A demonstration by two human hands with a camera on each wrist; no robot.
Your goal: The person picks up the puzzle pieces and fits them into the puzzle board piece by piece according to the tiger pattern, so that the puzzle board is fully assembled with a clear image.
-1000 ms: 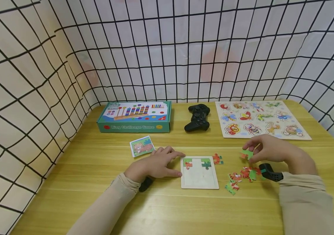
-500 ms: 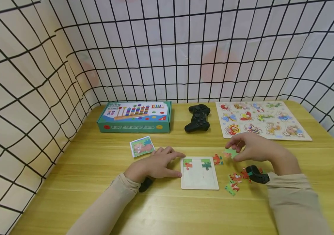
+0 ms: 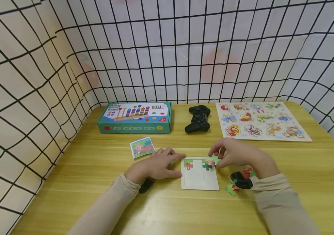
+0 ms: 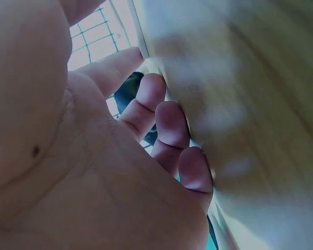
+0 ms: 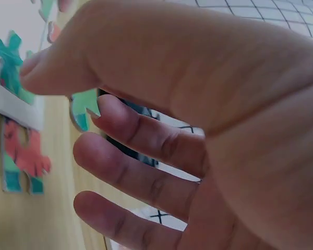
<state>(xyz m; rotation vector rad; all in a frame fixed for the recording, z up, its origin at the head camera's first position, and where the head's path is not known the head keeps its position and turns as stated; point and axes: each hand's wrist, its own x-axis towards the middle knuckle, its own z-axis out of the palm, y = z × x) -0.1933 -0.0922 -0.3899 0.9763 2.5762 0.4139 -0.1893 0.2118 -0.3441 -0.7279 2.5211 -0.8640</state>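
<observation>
Here, a wooden table (image 3: 167, 212) is carrying a picture board (image 3: 265, 119) at the back right and a green box (image 3: 134, 118) at the back left. The left hand (image 3: 158, 164) is resting loosely, index finger and thumb touching the left side of the puzzle tray (image 3: 197, 181). The right hand (image 3: 234, 151) is pinching a green puzzle piece (image 3: 215, 159) at the tray's far right corner. Loose pieces (image 3: 231, 190) are lying right of the tray, some partly hidden.
</observation>
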